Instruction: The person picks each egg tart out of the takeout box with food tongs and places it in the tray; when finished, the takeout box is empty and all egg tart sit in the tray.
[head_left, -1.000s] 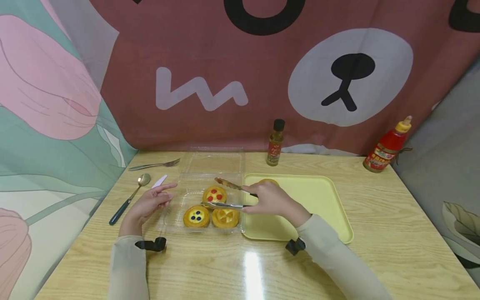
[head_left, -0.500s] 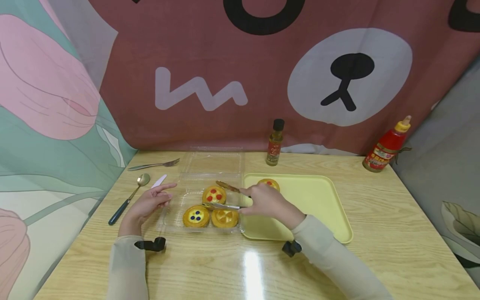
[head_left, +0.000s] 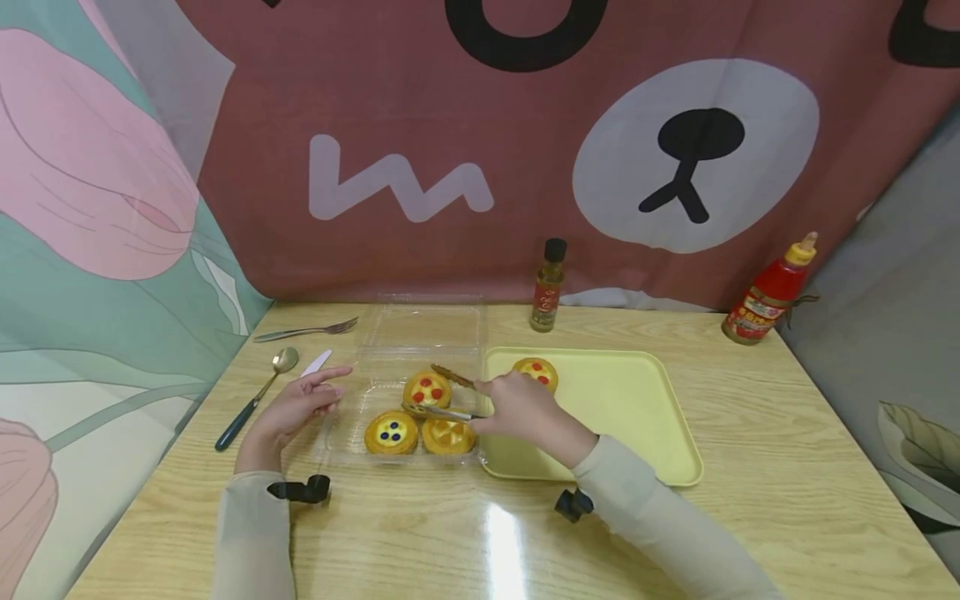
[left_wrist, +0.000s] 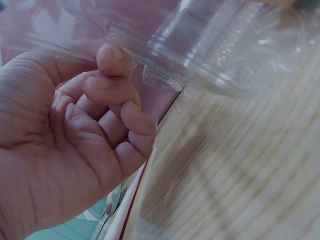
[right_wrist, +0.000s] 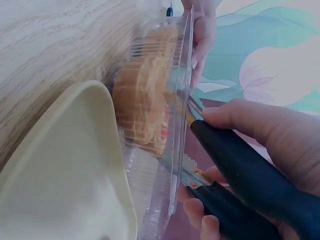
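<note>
In the head view my right hand [head_left: 517,408] grips metal tongs [head_left: 453,413] with black handles, seen close up in the right wrist view. The tongs' two arms lie on either side of an egg tart with red dots [head_left: 427,387]. That tart sits in an open clear plastic container [head_left: 348,437], behind a tart with blue dots [head_left: 390,433] and a tart with a wedge pattern [head_left: 447,435]. My left hand [head_left: 292,412] holds the container's left rim near its thumb tip, its index finger stretched out; the exact contact is hard to see in the left wrist view [left_wrist: 80,135].
A yellow tray [head_left: 622,425] stands right of the container, with another red-dotted tart [head_left: 536,375] at its back left. A fork [head_left: 307,330], a spoon [head_left: 258,396] and a knife [head_left: 317,362] lie left. A sauce bottle [head_left: 547,287] and a red squeeze bottle [head_left: 768,296] stand behind.
My right hand has shifted left, uncovering the tart on the tray. The tongs' arms have drawn a little closer together around the red-dotted tart. My left hand stays in place.
</note>
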